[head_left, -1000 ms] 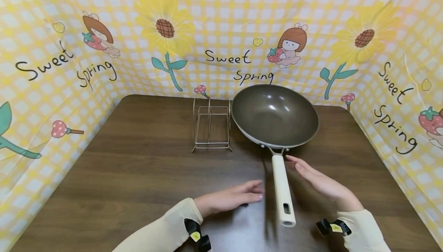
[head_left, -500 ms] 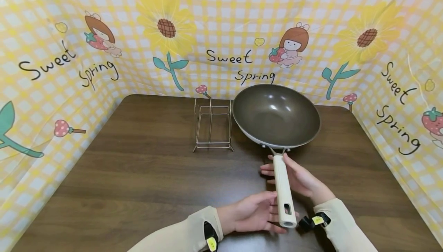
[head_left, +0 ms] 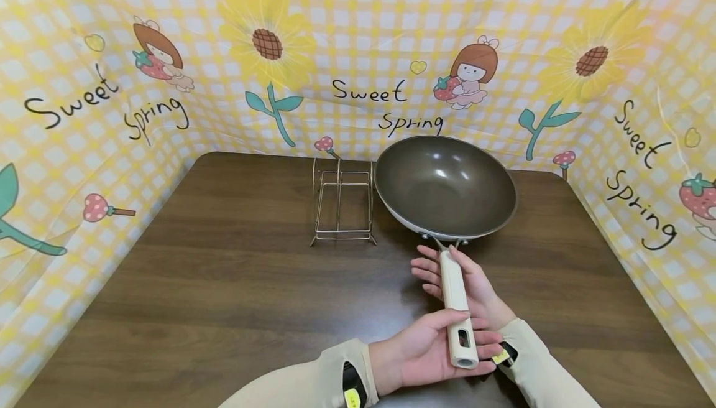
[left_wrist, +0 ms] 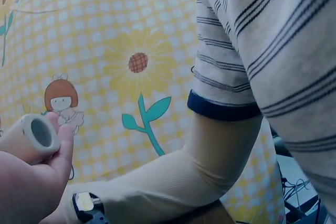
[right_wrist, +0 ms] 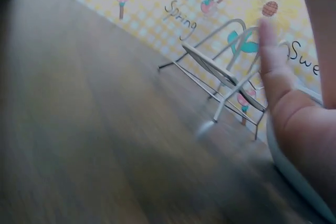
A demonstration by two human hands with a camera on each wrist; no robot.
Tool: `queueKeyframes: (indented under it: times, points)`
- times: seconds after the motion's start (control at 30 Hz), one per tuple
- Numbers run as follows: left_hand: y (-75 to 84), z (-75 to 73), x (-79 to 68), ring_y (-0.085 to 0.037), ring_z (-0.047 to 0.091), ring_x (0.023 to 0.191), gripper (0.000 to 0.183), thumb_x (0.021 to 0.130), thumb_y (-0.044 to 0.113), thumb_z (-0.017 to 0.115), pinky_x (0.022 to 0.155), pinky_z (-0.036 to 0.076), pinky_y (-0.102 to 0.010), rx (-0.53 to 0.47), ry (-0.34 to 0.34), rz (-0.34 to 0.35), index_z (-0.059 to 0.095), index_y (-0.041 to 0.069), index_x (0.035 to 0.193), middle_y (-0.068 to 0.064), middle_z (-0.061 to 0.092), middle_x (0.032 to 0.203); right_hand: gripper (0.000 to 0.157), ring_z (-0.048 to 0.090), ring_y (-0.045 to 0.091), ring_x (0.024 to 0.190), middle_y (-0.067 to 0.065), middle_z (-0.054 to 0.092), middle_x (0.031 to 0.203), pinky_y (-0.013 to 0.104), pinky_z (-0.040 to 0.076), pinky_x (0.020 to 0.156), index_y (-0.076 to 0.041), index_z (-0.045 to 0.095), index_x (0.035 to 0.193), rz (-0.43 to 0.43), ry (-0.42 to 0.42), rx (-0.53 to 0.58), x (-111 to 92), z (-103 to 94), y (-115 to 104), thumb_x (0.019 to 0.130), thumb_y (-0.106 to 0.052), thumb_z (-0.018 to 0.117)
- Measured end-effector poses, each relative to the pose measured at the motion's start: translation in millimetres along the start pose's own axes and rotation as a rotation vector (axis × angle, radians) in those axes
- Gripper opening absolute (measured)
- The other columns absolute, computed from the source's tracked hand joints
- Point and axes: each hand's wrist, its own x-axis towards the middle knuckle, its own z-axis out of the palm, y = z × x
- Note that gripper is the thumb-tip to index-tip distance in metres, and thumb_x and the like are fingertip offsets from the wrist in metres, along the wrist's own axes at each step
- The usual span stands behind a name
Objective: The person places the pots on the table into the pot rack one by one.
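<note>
A deep wok (head_left: 447, 190) with a dark brown inside and a cream handle (head_left: 454, 290) sits at the back right of the table, its handle toward me. My left hand (head_left: 419, 355) lies palm up under the handle's near end, with fingers extended and the thumb beside it. Farther up, my right hand (head_left: 481, 290) comes from the right; its straight fingers pass beneath the handle and its thumb lies along the right side. In the left wrist view the hollow handle end (left_wrist: 29, 140) rests by the left hand (left_wrist: 31, 187). The right hand (right_wrist: 299, 108) partly shows in the right wrist view.
A wire rack (head_left: 338, 232) stands left of the wok, close to its rim. Brown wood forms the tabletop (head_left: 224, 283). Yellow checked cloth (head_left: 358, 35) hangs around the back and sides. A striped shirt (left_wrist: 289, 51) fills the left wrist view's right side.
From the left, my left hand has come under the handle's end and turned palm up. My right hand has moved left, its fingers now passing under the handle. The wok stays in place.
</note>
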Motion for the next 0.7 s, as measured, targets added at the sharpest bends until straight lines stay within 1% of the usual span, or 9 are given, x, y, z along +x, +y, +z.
queueKeyframes:
  times: [0.03,0.1,0.17,0.3,0.4,0.5,0.53,0.6,0.7]
  points:
    - [-0.9,1.0,0.4,-0.017,0.060,0.112,0.039,0.103,0.024,0.043,0.116,0.027,-0.049,-0.003,0.018,0.006,0.045,0.001,0.134,-0.007,0.061,0.118,0.053,0.057,0.023,0.125,0.016,0.058,0.136,0.029,0.050,0.096,-0.005,0.042,0.147,-0.019,0.006,0.051,0.7,0.1,1.2,0.110,-0.034,0.017]
    - [-2.5,2.4,1.4,-0.013,0.063,0.102,0.031,0.103,0.021,0.043,0.115,0.028,-0.049,-0.011,0.047,0.016,0.049,0.004,0.128,-0.005,0.061,0.112,0.048,0.064,0.022,0.116,0.016,0.062,0.129,0.028,0.053,0.090,-0.002,0.047,0.141,-0.049,0.026,0.155,1.7,0.9,2.8,0.111,-0.028,0.021]
    - [-3.5,3.4,2.1,-0.010,0.064,0.096,0.026,0.102,0.019,0.044,0.115,0.028,-0.049,-0.015,0.066,0.021,0.052,0.005,0.124,-0.004,0.061,0.107,0.042,0.068,0.021,0.106,0.016,0.065,0.122,0.027,0.055,0.086,-0.001,0.052,0.135,-0.073,0.054,0.222,1.8,1.1,4.2,0.110,-0.023,0.027]
    - [-4.1,3.7,3.0,-0.008,0.064,0.087,0.016,0.101,0.016,0.043,0.115,0.029,-0.049,-0.018,0.083,0.025,0.054,0.008,0.111,-0.001,0.061,0.099,0.034,0.069,0.018,0.093,0.014,0.067,0.109,0.026,0.056,0.081,0.000,0.057,0.123,-0.088,0.092,0.252,1.3,0.3,6.4,0.109,-0.019,0.032]
    - [-3.7,3.6,2.7,-0.007,0.061,0.083,0.012,0.102,0.016,0.042,0.108,0.038,-0.042,0.003,0.074,0.017,0.053,0.012,0.104,0.001,0.060,0.093,0.031,0.065,0.016,0.086,0.011,0.063,0.099,0.025,0.056,0.077,0.000,0.056,0.118,-0.084,0.078,0.255,1.4,-1.2,7.2,0.109,-0.019,0.032]
    - [-2.8,3.4,2.4,-0.007,0.058,0.081,0.014,0.103,0.016,0.038,0.095,0.046,-0.032,0.025,0.049,0.006,0.052,0.014,0.100,0.004,0.058,0.089,0.028,0.059,0.014,0.078,0.010,0.057,0.091,0.025,0.055,0.074,-0.001,0.053,0.114,-0.080,0.045,0.271,2.2,-1.6,7.6,0.110,-0.018,0.031]
    - [-2.5,3.1,2.5,-0.006,0.057,0.080,0.015,0.103,0.015,0.037,0.090,0.046,-0.030,0.028,0.040,0.003,0.052,0.014,0.098,0.005,0.057,0.087,0.027,0.058,0.013,0.076,0.009,0.056,0.090,0.026,0.055,0.073,-0.001,0.051,0.113,-0.081,0.034,0.275,2.5,-1.5,7.7,0.110,-0.018,0.031]
    - [-1.5,2.3,2.7,-0.007,0.055,0.080,0.017,0.103,0.014,0.035,0.085,0.046,-0.027,0.030,0.021,0.000,0.051,0.015,0.097,0.005,0.055,0.087,0.025,0.053,0.012,0.072,0.006,0.050,0.085,0.026,0.055,0.071,-0.002,0.049,0.112,-0.087,0.013,0.280,3.6,-0.6,7.9,0.110,-0.018,0.030]
    - [0.2,0.8,2.2,-0.006,0.051,0.079,0.016,0.102,0.013,0.033,0.083,0.045,-0.026,0.023,0.000,-0.010,0.049,0.015,0.097,0.005,0.052,0.086,0.021,0.042,0.010,0.067,0.002,0.038,0.080,0.026,0.055,0.069,-0.003,0.045,0.111,-0.101,-0.016,0.308,6.2,1.0,9.6,0.110,-0.017,0.030]
